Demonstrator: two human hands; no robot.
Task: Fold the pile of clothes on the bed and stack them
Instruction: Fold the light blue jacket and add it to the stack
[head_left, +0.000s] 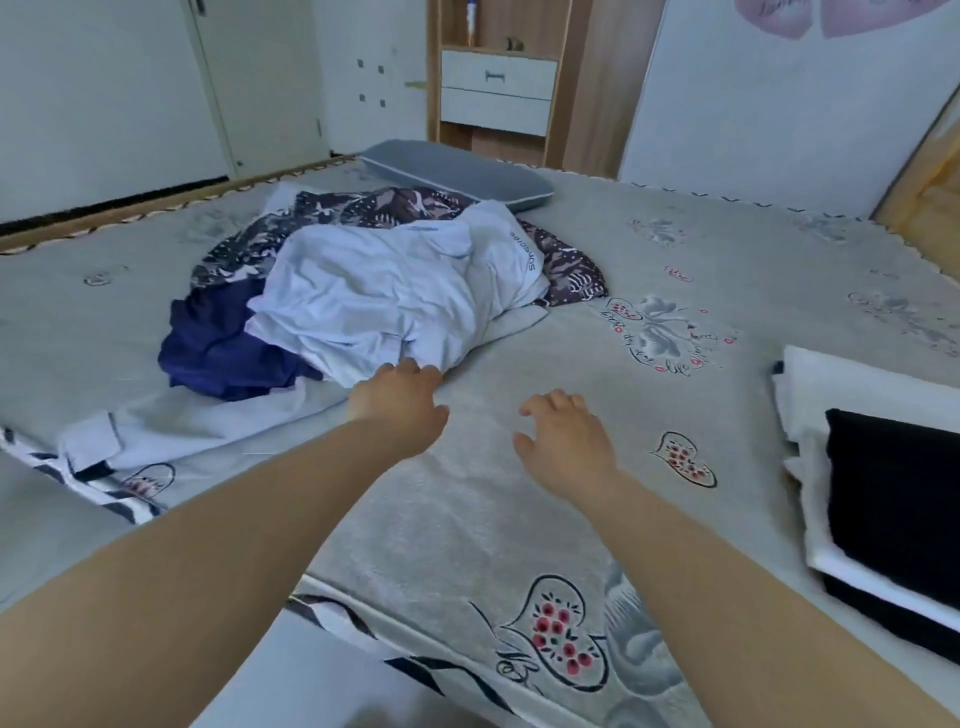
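Pile (384, 291) beyond left hand (400, 400), touching fingertips

Clothes pile (374, 291) lies left on bed (675, 249), folded stack (878, 467) right.

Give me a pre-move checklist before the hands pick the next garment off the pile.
1. Left hand free: ok, fingers at the edge of the white shirt, gripping nothing yet.
2. Right hand free: ok, open over the bedspread.
3. Top garment reachable: ok, white shirt lies on top of the pile.
4. Folding space: ok, bare bedspread in front of the hands.
5. Stack location: ok, folded stack at right with a black item on top.
6. Shirt free of the navy garment: cannot tell.
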